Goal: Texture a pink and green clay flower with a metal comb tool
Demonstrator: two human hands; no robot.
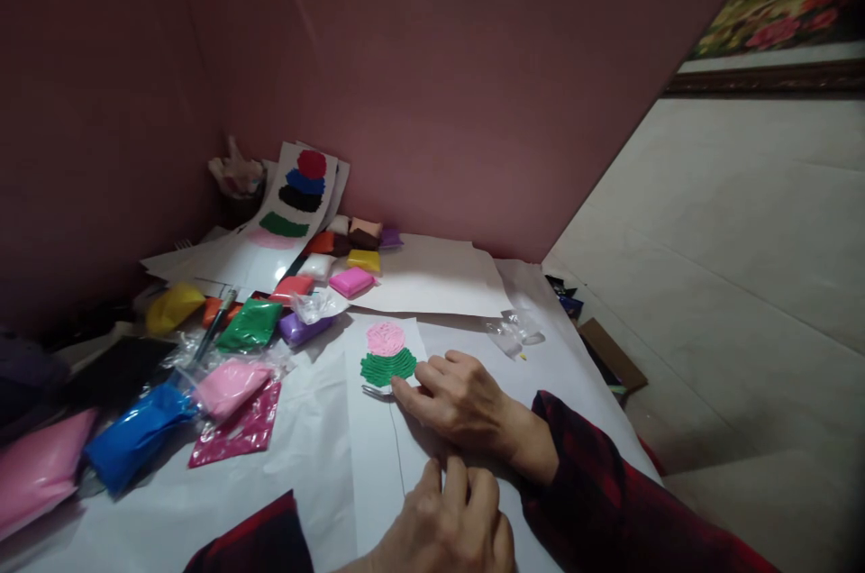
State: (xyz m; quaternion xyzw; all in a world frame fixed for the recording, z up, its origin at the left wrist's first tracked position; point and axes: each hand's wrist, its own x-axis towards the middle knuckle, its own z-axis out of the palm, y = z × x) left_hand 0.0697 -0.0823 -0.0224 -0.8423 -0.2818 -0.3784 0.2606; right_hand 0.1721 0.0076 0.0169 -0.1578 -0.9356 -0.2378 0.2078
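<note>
Your right hand (466, 402) is touching the lower edge of the green shape (387, 368), beneath the pink circle (385, 340) on the white strip (370, 456); your left hand (454, 521) is resting lower, fingers bent. You're hiding both fingertip gaps, so whether they're pinching can't be told

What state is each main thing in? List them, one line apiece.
Narrow sheet: flat, partly covered.
Pink disc: ridged, uncovered.
Green shape: ridged, partly covered.
Decorated sheet: propped, curved.
Blue packet: filled.
Light pink packet: filled, overlapping magenta packet.
Magenta packet: partly covered.
Clear wrapper: crumpled.
Framed picture: partly out of view.
Right hand: fingers bent.
Left hand: fingers bent.
</note>
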